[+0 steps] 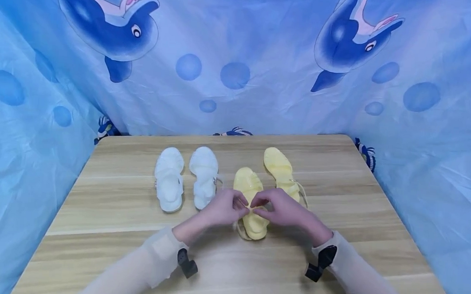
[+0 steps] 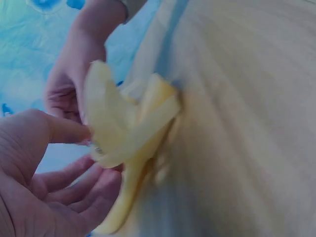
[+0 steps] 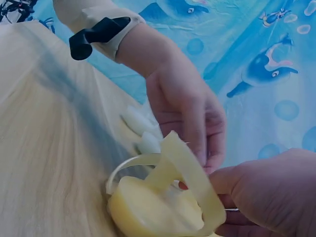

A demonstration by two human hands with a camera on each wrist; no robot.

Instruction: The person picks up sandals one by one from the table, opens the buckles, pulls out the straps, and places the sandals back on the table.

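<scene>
A pale yellow sandal (image 1: pixel 255 225) lies on the table, toe away from me, between my two hands. With thumb and fingers, my left hand (image 1: pixel 222 207) pinches the sandal's strap near a small metal buckle (image 2: pixel 97 149). From the other side my right hand (image 1: pixel 282 208) pinches the strap at nearly the same spot, fingertips almost meeting. A loop of strap (image 3: pixel 131 160) arches over the sandal's heel in the right wrist view. The fingers partly hide the buckle, so I cannot tell how the strap runs through it. The second yellow sandal (image 1: pixel 279 165) lies just beyond my right hand.
To the left lie two white sandals, one (image 1: pixel 169 179) farther out and the other (image 1: pixel 204 176) close to my left hand. The wood-grain table (image 1: pixel 228 275) ends at a blue dolphin-print curtain (image 1: pixel 261 108) at the back and sides.
</scene>
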